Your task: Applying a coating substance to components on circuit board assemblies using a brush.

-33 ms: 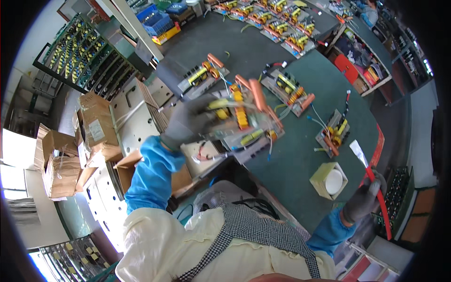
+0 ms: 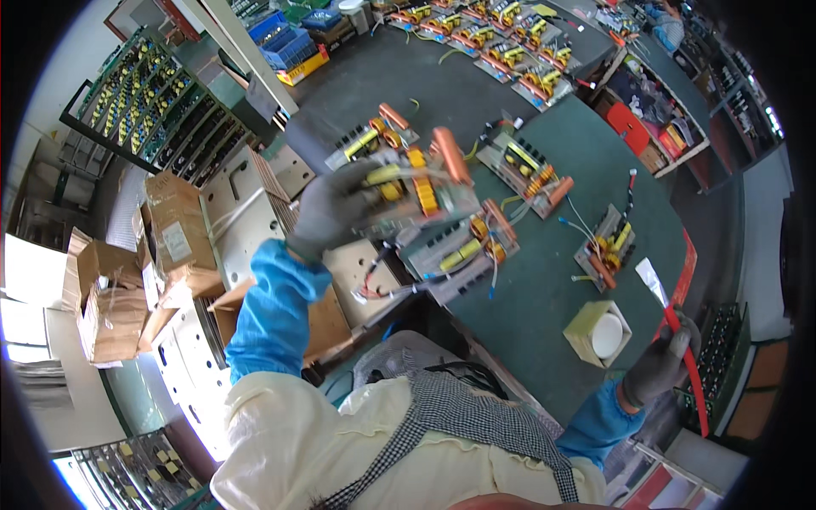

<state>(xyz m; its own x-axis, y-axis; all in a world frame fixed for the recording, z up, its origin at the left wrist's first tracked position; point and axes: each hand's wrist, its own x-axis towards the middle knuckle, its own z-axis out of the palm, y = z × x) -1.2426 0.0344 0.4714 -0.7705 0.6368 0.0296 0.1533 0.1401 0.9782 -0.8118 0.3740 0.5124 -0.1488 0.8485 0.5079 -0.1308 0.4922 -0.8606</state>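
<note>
My left hand (image 2: 327,211), in a grey glove, is closed on the edge of a circuit board (image 2: 423,191). That board carries yellow-wound coils and an orange-brown cylinder, and looks slightly blurred. Beneath it, partly covered, another circuit board (image 2: 463,255) with a metal plate and loose wires rests at the table's near edge. At the right, my gloved right hand (image 2: 659,365) is closed around a long red strip (image 2: 698,395) with a flat whitish end (image 2: 651,280). Close to this hand stands a pale square box (image 2: 586,333) holding a white round item.
Similar boards lie on the dark green table (image 2: 527,319), with a nearer one (image 2: 605,246) right of centre and several in rows at the far end. Cartons (image 2: 178,225) and pale perforated panels (image 2: 242,191) stand at the left. Blue bins (image 2: 289,49) sit far left.
My left hand has shifted the held board a little left and away from me, showing more of the board beneath. My right hand keeps its hold on the red strip, nearly still.
</note>
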